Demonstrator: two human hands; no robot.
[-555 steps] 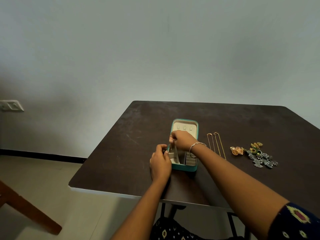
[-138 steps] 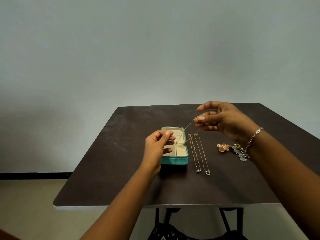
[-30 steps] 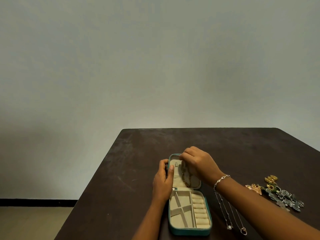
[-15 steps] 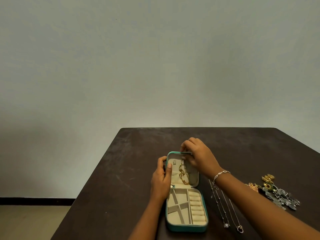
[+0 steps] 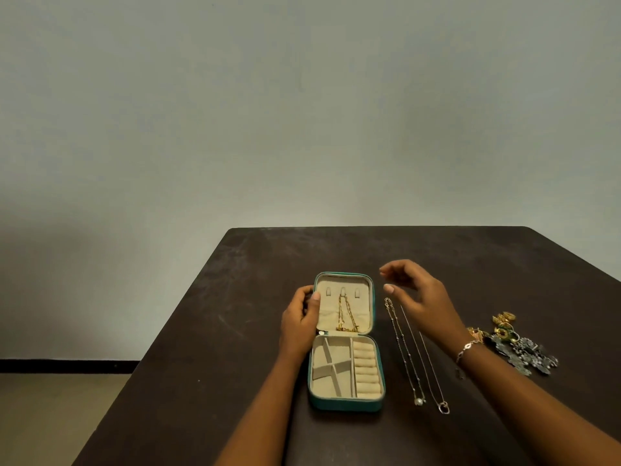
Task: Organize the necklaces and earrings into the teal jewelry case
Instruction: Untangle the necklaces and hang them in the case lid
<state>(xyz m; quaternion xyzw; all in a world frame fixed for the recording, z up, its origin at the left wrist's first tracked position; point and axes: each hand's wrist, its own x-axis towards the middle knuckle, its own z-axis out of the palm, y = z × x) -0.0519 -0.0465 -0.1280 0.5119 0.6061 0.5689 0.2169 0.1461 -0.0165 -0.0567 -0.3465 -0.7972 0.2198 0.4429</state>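
Hovering over two necklaces [image 5: 418, 401] between case [image 5: 346, 404] and earrings [image 5: 519, 349]: right hand [image 5: 421, 297] (empty).

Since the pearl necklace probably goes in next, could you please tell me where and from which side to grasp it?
Pinch the pearl necklace at its far end, from above, with the right hand hovering open near it. It lies straight and flat on the table, so lifting that end should let it hang untangled, clear of the neighbouring necklace.
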